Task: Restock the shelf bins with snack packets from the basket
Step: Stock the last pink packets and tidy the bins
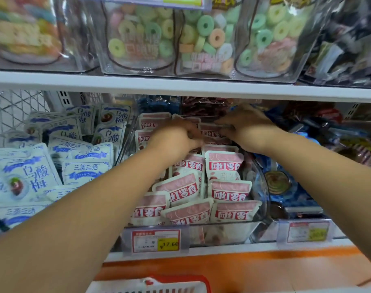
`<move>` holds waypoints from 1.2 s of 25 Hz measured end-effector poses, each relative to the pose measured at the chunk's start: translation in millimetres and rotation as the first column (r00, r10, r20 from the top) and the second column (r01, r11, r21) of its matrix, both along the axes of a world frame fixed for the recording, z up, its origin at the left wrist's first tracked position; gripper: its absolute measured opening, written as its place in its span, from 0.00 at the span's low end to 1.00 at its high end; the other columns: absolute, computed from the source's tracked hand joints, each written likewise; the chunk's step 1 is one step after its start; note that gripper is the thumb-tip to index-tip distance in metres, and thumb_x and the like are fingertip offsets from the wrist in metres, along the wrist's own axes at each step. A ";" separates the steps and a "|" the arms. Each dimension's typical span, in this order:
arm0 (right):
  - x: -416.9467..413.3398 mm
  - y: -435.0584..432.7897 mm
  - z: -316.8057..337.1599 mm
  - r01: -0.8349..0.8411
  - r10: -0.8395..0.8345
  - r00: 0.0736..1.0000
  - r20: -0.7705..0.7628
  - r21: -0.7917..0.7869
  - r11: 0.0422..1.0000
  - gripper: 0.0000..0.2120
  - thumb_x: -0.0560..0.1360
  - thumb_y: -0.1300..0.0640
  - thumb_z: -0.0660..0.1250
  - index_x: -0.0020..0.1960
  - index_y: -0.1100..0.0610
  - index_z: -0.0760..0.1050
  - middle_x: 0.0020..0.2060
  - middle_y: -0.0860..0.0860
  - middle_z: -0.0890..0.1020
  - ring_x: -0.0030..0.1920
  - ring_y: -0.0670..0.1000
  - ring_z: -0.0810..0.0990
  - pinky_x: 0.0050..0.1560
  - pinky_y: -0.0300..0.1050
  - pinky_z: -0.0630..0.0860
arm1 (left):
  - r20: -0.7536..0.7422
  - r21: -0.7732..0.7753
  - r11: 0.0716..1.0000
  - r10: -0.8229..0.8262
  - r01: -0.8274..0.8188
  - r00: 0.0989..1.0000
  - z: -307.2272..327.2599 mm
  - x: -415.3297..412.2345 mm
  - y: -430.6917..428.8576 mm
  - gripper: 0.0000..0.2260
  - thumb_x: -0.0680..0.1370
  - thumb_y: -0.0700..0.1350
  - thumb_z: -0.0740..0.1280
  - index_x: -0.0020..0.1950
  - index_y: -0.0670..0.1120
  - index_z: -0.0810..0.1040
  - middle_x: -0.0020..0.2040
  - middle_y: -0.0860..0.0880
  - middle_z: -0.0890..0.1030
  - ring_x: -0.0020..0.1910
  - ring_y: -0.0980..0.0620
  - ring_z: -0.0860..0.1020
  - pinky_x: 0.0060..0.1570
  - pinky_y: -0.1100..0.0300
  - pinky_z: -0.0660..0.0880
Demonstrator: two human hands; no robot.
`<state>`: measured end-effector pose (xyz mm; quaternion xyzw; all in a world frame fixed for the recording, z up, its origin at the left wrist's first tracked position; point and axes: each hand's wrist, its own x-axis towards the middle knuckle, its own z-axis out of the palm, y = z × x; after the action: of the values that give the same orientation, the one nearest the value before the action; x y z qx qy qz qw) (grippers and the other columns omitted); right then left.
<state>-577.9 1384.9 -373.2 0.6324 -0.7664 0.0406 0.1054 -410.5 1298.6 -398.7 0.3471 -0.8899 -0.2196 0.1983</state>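
Hands on pink packets in bin

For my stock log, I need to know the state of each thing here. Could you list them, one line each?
clear bin: nearly full.
pink packets: standing in rows inside it.
left hand: fingers curled on back-row pink packets.
right hand: same, on the back row.
white-blue packets: piled loosely, left of the clear bin.
ring candy bags: upright on the upper shelf.
basket: low in view, contents hidden.
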 end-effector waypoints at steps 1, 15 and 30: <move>9.1 10.0 -0.1 -0.035 0.034 0.998 -0.044 -0.028 0.999 0.12 0.80 0.53 0.62 0.60 0.50 0.79 0.53 0.54 0.82 0.56 0.58 0.77 0.54 0.52 0.75 | -0.014 -0.037 0.999 0.006 -0.006 1.000 5.5 12.0 7.4 0.09 0.77 0.53 0.69 0.55 0.54 0.81 0.53 0.54 0.81 0.46 0.55 0.75 0.43 0.62 0.69; 247.8 143.2 -274.1 -0.338 -0.063 0.879 0.473 0.711 0.617 0.20 0.80 0.59 0.60 0.71 0.53 0.68 0.68 0.55 0.70 0.62 0.56 0.75 0.61 0.49 0.74 | 0.444 0.299 0.951 -0.065 -0.080 0.894 -264.2 301.8 153.5 0.15 0.81 0.50 0.62 0.68 0.52 0.74 0.66 0.52 0.75 0.62 0.54 0.74 0.61 0.61 0.71; 285.1 197.1 -440.0 0.002 -0.077 0.994 0.072 0.717 0.698 0.18 0.61 0.57 0.78 0.47 0.59 0.78 0.40 0.58 0.78 0.39 0.59 0.78 0.39 0.51 0.76 | 0.406 0.690 0.605 0.131 -0.398 0.904 -350.7 334.8 176.9 0.14 0.80 0.48 0.65 0.66 0.52 0.77 0.63 0.53 0.77 0.55 0.56 0.79 0.47 0.68 0.73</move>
<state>-292.8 1582.0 -813.2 0.6044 -0.7394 -0.2321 -0.1845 -75.8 1475.5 -749.4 0.5574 -0.6720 -0.4810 -0.0794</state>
